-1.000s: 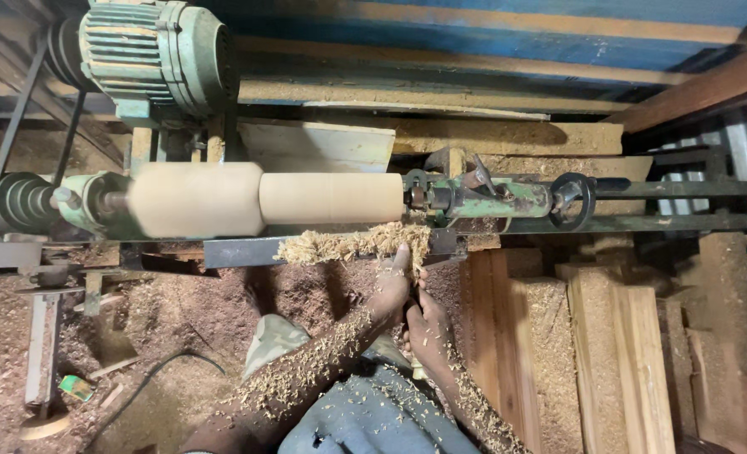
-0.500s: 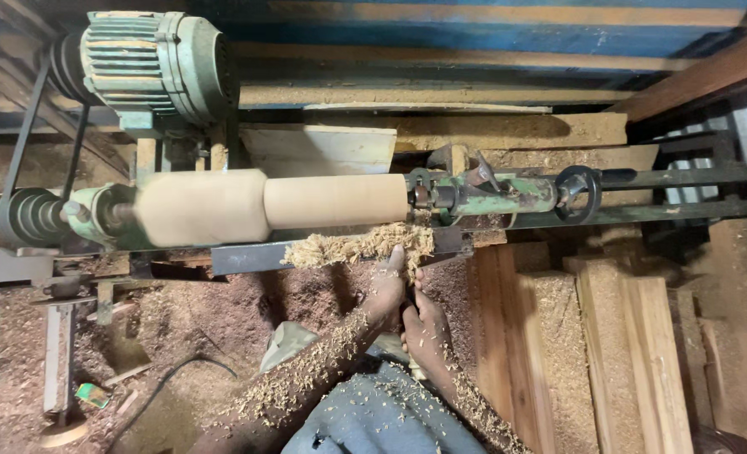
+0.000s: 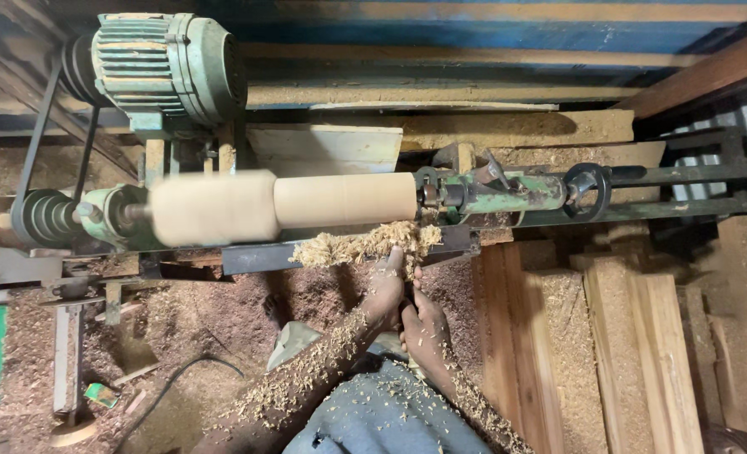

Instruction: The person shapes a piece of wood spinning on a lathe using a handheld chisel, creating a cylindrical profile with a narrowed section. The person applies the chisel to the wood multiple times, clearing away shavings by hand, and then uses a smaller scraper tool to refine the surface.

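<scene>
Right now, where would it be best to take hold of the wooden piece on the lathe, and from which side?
Probably the thinner right section of the wooden piece, from the front near the hands: it is narrower, bare and unobstructed. It looks blurred, likely spinning, so only once stopped.

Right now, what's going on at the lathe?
A person is turning a wooden blank on a lathe belt-driven by a green motor. The left hand and right hand are together just below the thinner right section, apparently gripping a tool hidden beneath a pile of shavings on the rest. Sawdust coats both forearms. The blank looks blurred, as if spinning.
</scene>
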